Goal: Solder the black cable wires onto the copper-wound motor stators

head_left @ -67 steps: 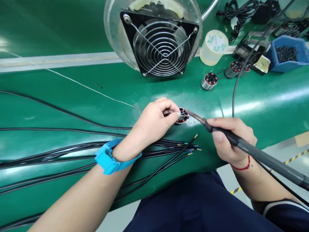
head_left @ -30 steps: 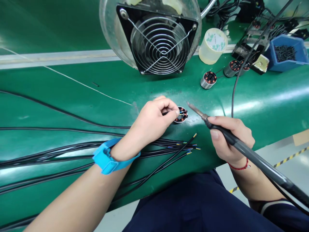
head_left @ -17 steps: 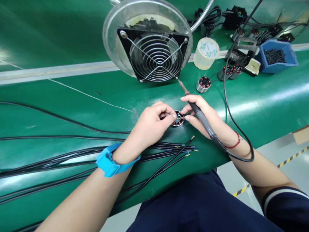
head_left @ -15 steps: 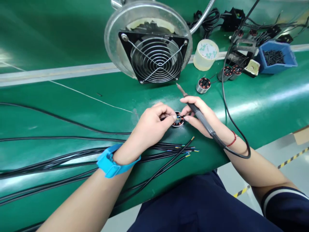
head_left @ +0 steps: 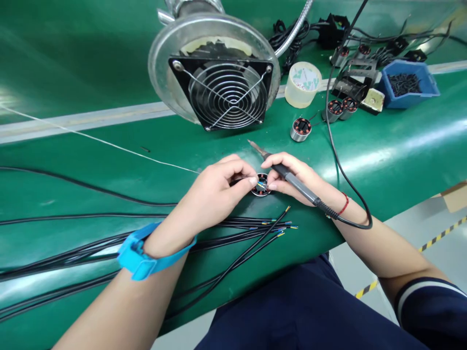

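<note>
My left hand [head_left: 228,182] is closed, pinching the end of a black cable whose thin coloured wires [head_left: 261,184] show at the fingertips. Just beneath these wires lies a round motor stator [head_left: 261,192] with a metal rim and orange windings, partly covered by my fingers. My right hand [head_left: 292,177] has a soldering iron [head_left: 297,183] lodged in it, the tip pointing up and left, away from the stator. Its thumb and a finger also pinch close to the wire ends; exactly what they grip is too small to tell. A blue strap circles my left wrist.
A fan with a round wire guard [head_left: 233,102] hangs above the bench. Behind my right hand stand another stator [head_left: 301,130], a tape roll [head_left: 302,85] and a blue bin [head_left: 408,85] of small black pieces. Black cables [head_left: 241,243] with stripped ends lie in front of my left hand.
Both hands have shifted slightly left in view. The iron's tip has moved left and down, and the coloured wires show more plainly between my fingers over the stator.
</note>
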Motion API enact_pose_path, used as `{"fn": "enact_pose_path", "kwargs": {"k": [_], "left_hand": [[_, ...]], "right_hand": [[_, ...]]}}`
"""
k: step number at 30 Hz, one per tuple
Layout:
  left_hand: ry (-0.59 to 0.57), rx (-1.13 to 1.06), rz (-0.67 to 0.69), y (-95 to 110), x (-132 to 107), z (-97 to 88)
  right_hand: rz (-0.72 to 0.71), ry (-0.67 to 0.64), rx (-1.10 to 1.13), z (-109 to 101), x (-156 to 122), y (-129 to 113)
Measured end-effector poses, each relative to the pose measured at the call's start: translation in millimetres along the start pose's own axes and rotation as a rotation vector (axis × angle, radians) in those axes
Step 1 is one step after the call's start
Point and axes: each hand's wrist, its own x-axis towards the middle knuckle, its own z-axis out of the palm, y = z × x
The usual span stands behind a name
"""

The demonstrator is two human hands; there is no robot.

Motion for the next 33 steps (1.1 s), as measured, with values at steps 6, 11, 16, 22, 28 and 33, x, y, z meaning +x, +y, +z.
{"fn": "enact_pose_path", "kwargs": {"k": [6,11,16,22,28,33], "left_hand": [[-0.05,-0.004,-0.011,7.3,-1.9,-3.5],[-0.051,-0.014,-0.028,5.7,-0.6,-2.5],[-0.047,-0.014,-0.043,1.0,-0.4,-3.0],[-0.034,-0.005,-0.041,1.3,0.3,-4.1],[-0.045,-0.009,-0.057,2.3,0.0,-3.2],[-0.056,-0.025,-0.059,-1.4,0.5,-1.4]], "right_hand": [[0.0,0.047,-0.132,8.7,0.4,-13.9],[-0.024,0.1,-0.053,16.6,0.7,-11.7],[-0.057,0.095,-0.106,17.9,-7.5,-10.7],[-0.062,0.186,-0.23,23.1,-10.2,-6.2],[-0.026,0.267,-0.146,29.7,-6.9,-1.4],[-0.038,0.301,-0.147,31.4,-5.2,-1.2]]}}
